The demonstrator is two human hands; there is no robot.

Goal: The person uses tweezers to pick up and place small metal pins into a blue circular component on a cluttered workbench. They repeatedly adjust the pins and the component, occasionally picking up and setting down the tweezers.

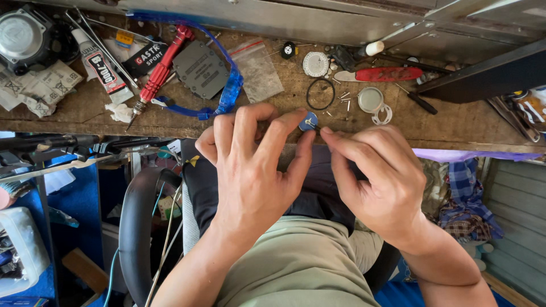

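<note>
Both hands meet at worktop (455,128) front edge: left hand (250,170) grip pinches small blue disc (307,120), right hand (378,182) grip pinches thin tool (316,129) touching it.

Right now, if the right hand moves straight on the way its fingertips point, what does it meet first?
Probably the small blue round part pinched by the left hand; the right hand points up-left at it, nearly touching.

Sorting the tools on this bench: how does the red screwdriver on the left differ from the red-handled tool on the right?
The red screwdriver has a slim, ribbed metal handle; the red-handled tool has a broader, flatter, smoother grip. The screwdriver lies steeply slanted, tip toward the bench's near edge; the red-handled tool lies almost level, along the bench. The screwdriver rests beside a blue strap; the other lies beside a white dial. Both are red and lie untouched on the wooden bench.
</note>
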